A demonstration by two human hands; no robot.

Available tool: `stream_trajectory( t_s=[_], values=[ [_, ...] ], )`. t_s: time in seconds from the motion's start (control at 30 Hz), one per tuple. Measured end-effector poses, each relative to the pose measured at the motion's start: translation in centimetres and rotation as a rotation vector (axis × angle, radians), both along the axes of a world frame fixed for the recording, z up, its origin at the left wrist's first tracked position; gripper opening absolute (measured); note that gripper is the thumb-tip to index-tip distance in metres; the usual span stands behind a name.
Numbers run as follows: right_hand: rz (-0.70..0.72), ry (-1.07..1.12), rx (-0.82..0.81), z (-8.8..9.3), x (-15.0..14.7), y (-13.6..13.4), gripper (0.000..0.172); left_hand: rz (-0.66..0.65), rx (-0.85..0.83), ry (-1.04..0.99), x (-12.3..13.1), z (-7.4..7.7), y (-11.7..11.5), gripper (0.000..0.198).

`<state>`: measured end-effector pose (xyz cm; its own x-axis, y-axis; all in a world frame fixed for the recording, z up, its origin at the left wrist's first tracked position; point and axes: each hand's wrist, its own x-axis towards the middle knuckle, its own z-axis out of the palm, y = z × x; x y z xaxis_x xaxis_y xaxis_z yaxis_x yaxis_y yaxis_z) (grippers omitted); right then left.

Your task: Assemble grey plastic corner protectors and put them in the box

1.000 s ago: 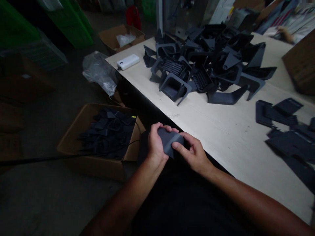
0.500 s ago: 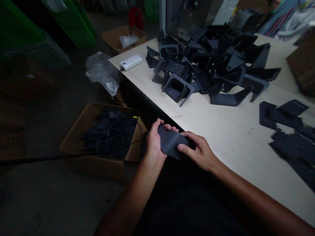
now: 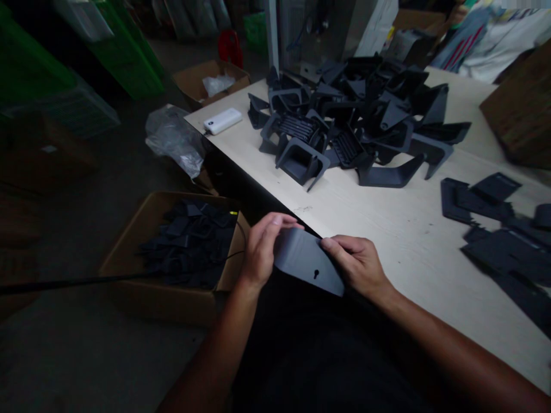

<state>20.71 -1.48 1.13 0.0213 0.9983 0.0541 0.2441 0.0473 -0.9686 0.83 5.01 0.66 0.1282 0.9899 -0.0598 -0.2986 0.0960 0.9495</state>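
A dark grey plastic part (image 3: 307, 261) with a keyhole-shaped hole is held between both hands, in front of my body at the table's edge. My left hand (image 3: 264, 244) grips its left end, fingers behind it. My right hand (image 3: 357, 261) holds its right edge, with the thumb on top. On the table (image 3: 370, 221) beyond lies a heap of similar dark parts (image 3: 344, 115). Flatter dark parts (image 3: 512, 246) lie at the right.
An open cardboard box (image 3: 219, 292) with many dark parts stands on the left, a thin dark cable across it. A white power bank (image 3: 222, 121) lies near the table's left corner. A brown carton (image 3: 523, 109) stands at the right.
The held part has turned, showing a face with a keyhole-shaped hole. My left hand has shifted left and its fingers have moved over the part's end; my right hand has shifted slightly right.
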Motion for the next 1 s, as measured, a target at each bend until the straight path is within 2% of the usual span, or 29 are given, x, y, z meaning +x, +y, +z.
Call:
stream_trajectory(
  t_s=[0.03, 0.17, 0.2, 0.33, 0.4, 0.47, 0.53, 0.6, 0.63, 0.7, 0.77, 0.87, 0.93, 1.0],
  values=[
    [-0.003, 0.014, -0.002, 0.2, -0.1, 0.0, 0.047, -0.031, -0.043, -0.017, -0.1, 0.3, -0.2, 0.029],
    [0.000, 0.081, -0.038, 1.3, -0.3, 0.5, 0.055, -0.020, -0.178, -0.062, -0.6, 0.4, -0.5, 0.033],
    [0.040, 0.095, -0.088, 1.5, -0.2, 0.9, 0.056, -0.066, -0.188, -0.040, -0.8, 0.3, -0.5, 0.035],
    [0.313, 0.110, -0.353, 2.3, 0.8, 3.1, 0.060, -0.405, -0.305, 0.069, -1.7, 0.3, -1.0, 0.042],
    [0.364, 0.075, -0.370, 2.6, 1.0, 4.2, 0.062, -0.453, -0.349, 0.055, -1.9, 0.6, -1.5, 0.041],
    [0.304, -0.005, -0.250, 2.9, 1.2, 5.2, 0.061, -0.377, -0.341, 0.023, -2.1, 0.9, -2.0, 0.039],
    [0.176, -0.139, -0.030, 3.4, 1.4, 6.0, 0.053, -0.254, -0.292, 0.013, -2.3, 1.1, -2.4, 0.038],
    [0.019, -0.244, 0.151, 4.0, 1.8, 6.4, 0.043, -0.066, -0.201, 0.010, -2.7, 1.2, -2.4, 0.036],
    [-0.042, -0.251, 0.186, 4.3, 2.0, 6.4, 0.042, 0.036, -0.150, 0.007, -2.9, 1.3, -2.3, 0.036],
    [-0.072, -0.149, 0.114, 4.5, 2.1, 6.0, 0.043, 0.191, -0.063, 0.002, -3.2, 1.3, -2.0, 0.035],
    [0.043, 0.068, -0.095, 4.3, 1.5, 5.1, 0.046, 0.240, -0.008, 0.007, -3.2, 1.2, -1.7, 0.034],
    [0.237, 0.420, -0.389, 3.2, -0.4, 3.8, 0.047, 0.155, 0.031, 0.060, -2.3, 0.8, -1.7, 0.033],
    [0.215, 0.601, -0.435, 2.4, -1.5, 3.1, 0.045, 0.070, 0.028, 0.093, -1.7, 0.4, -2.1, 0.032],
    [0.142, 0.674, -0.413, 1.7, -2.1, 2.6, 0.042, 0.021, -0.003, 0.048, -1.5, 0.0, -2.3, 0.033]
  ],
)
